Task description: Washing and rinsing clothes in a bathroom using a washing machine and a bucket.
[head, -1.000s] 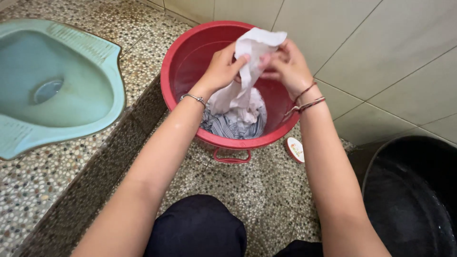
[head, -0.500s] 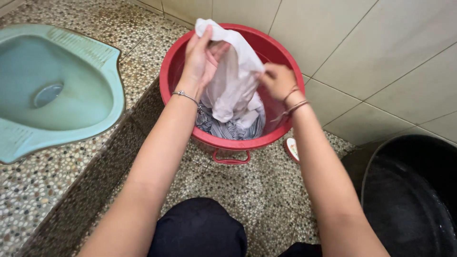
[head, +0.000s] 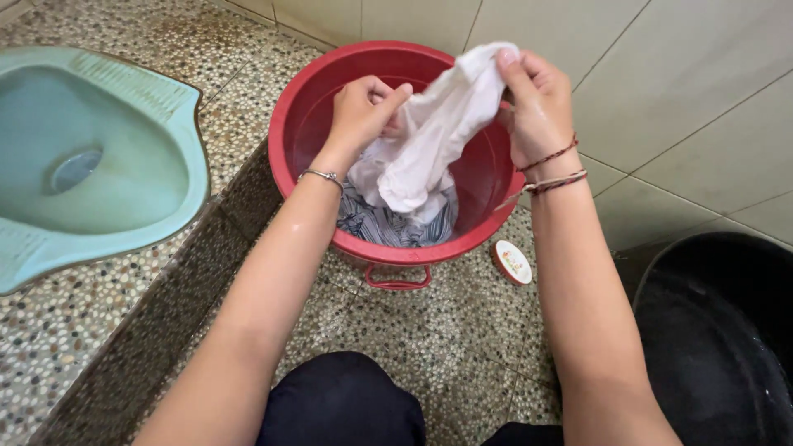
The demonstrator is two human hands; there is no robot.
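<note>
A wet white cloth (head: 434, 136) hangs over a red plastic bucket (head: 297, 136) on the speckled floor. My left hand (head: 362, 111) grips the cloth at its left side, low inside the bucket's mouth. My right hand (head: 535, 103) pinches the cloth's upper right corner above the far rim. A striped grey garment (head: 388, 225) lies at the bottom of the bucket under the white cloth. There is a thin bangle on my left wrist and red thread bands on my right.
A pale green squat toilet pan (head: 91, 157) sits on a raised step at the left. A black tub (head: 719, 347) stands at the lower right. A small round lid (head: 512, 262) lies on the floor beside the bucket. Tiled wall runs behind.
My left hand has dropped from the cloth's top down to the left side. My right hand has risen and now holds the upper corner, so the cloth has shifted right.
</note>
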